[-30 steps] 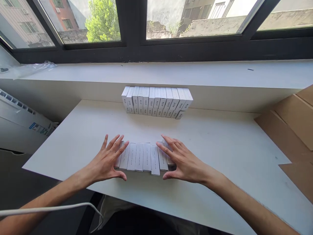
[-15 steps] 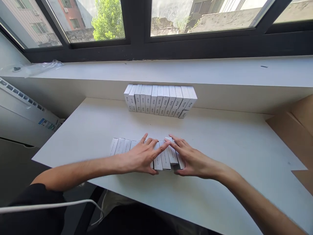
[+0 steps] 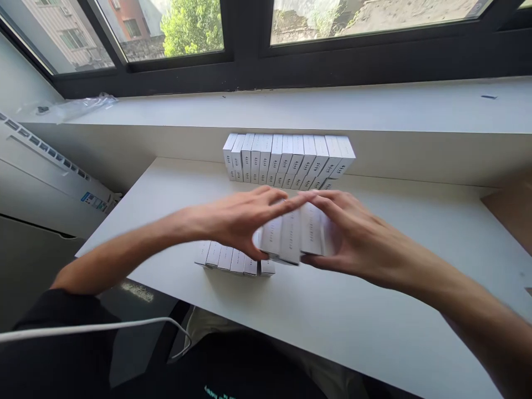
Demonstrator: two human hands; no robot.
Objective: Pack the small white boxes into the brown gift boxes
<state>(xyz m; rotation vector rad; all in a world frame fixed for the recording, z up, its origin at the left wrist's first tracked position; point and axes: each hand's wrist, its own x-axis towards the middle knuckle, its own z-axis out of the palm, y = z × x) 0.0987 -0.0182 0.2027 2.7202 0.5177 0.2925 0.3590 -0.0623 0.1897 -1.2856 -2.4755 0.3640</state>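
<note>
My left hand (image 3: pixel 239 219) and my right hand (image 3: pixel 353 238) press from either side on a small group of slim white boxes (image 3: pixel 291 235), held together in the air above the white table (image 3: pixel 374 310). Both hands are blurred by motion. Several more of the same white boxes (image 3: pixel 233 259) lie side by side in a row on the table just under my left hand. At the back of the table a two-layer stack of white boxes (image 3: pixel 288 158) leans against the wall under the window sill.
A brown cardboard box (image 3: pixel 513 213) sits at the table's right edge. A crumpled clear plastic bag (image 3: pixel 78 105) lies on the window sill at the left. A white air-conditioning unit (image 3: pixel 45 183) stands left of the table. A white cable (image 3: pixel 91 328) runs across my lap.
My left hand slid right along the near row, and both hands closed on its right-hand boxes and lifted them off the table. The other near boxes stayed put.
</note>
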